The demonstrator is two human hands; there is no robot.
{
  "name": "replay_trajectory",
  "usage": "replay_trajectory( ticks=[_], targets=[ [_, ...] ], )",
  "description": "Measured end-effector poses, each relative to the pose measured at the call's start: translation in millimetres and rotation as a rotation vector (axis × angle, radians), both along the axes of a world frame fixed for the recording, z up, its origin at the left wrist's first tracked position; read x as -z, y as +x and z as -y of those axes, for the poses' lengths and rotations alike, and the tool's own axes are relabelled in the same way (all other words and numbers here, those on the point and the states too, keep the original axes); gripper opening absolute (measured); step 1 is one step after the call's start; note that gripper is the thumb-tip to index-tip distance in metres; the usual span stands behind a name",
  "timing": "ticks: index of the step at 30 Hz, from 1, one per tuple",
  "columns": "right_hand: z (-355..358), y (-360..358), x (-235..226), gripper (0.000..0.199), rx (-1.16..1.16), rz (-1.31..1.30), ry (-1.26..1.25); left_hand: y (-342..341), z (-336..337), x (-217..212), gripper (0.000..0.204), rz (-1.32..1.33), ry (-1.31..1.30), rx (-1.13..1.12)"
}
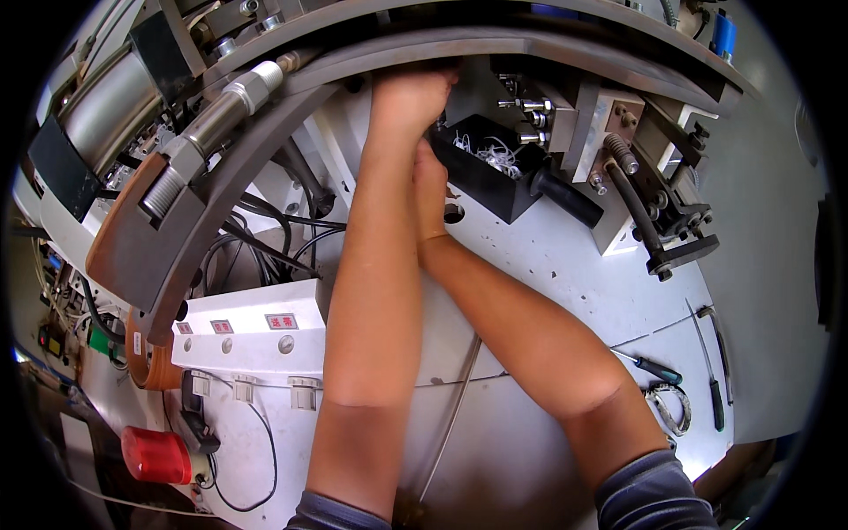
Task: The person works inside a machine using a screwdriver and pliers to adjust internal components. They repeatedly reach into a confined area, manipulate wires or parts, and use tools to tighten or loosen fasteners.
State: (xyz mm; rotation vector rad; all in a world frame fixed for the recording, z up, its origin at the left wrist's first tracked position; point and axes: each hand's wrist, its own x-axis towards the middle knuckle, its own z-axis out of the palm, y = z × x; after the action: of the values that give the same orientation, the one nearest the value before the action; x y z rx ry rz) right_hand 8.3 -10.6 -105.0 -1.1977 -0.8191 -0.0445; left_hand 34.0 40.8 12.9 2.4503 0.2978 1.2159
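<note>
My left hand (410,99) reaches in under the curved metal plate (521,51) of a machine. Its visible part looks curled; the plate's edge hides the fingertips and whatever they hold. Just below it, my right hand (430,181) is closed with the thumb upward, partly covered by my left forearm. What lies in its grip cannot be seen. To the right of both hands sits a black open box (511,200) with a round black handle (570,198). White stringy scraps (491,154) lie inside the box.
A white control box (252,327) with knobs and black cables (265,230) stands left of my arms. A red lamp (156,455) is at lower left. Screwdrivers (658,369) and a tape roll (673,408) lie right. A thin rod (452,415) lies between my forearms. Metal brackets (654,212) project at right.
</note>
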Motion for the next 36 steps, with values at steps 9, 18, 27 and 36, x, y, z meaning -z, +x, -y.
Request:
replay_trajectory(
  ticks=[9, 18, 27, 36],
  targets=[
    [-6.2, -1.3, 4.4, 0.03, 0.03, 0.109, 0.003, 6.8, -7.1, 12.3, 0.026, 0.166, 0.257, 0.005],
    [-15.0, -4.2, 5.0, 0.022, -0.085, -0.151, 0.265, 0.4, 15.5, -0.3, 0.023, -0.17, -0.618, 0.278],
    [-8.3, -4.6, -6.8, 0.035, 0.03, -0.051, 0.141, -13.2, 18.7, -9.3, 0.021, -0.115, -0.656, 0.267],
    [4.5, -5.8, -13.7, 0.031, 0.026, 0.077, 0.115, 14.3, -22.8, 15.1, 0.021, -0.139, 0.265, -0.181]
  ],
)
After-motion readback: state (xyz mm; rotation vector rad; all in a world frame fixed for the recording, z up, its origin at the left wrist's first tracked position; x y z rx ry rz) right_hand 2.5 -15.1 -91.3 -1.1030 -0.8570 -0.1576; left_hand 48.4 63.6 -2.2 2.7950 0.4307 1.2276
